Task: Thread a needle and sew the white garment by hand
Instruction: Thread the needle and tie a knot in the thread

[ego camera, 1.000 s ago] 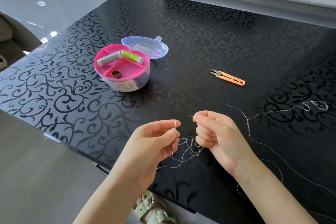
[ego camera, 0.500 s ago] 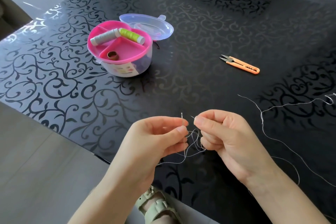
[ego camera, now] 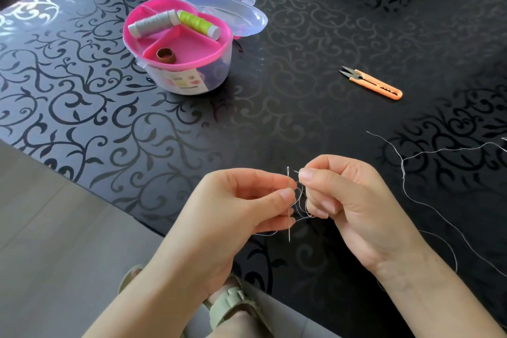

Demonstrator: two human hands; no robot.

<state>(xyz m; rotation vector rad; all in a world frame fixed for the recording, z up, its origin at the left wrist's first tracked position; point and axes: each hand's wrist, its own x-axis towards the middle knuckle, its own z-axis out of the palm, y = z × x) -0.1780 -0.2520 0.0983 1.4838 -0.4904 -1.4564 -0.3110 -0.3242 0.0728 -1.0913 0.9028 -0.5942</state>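
In the left hand (ego camera: 241,208), pinching the needle (ego camera: 288,181) upright, eye up; in the right hand (ego camera: 354,200), close beside, pinching the thread (ego camera: 403,173) tip. Keep that tip short, brace hands together, aim level. Mind slack loops between them. Beyond left: sewing box (ego camera: 192,79); beyond right: snips (ego camera: 375,85) on desk (ego camera: 301,35). Garment unseen.

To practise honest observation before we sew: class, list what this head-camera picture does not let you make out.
Head view only.
1. Eye of the needle: too small to show whether the thread has passed through.
2. Far end of the thread: cut off by the right edge.
3. Lower part of the box: hidden under the pink tray and the cloudy wall.
4. The white garment: outside the frame.
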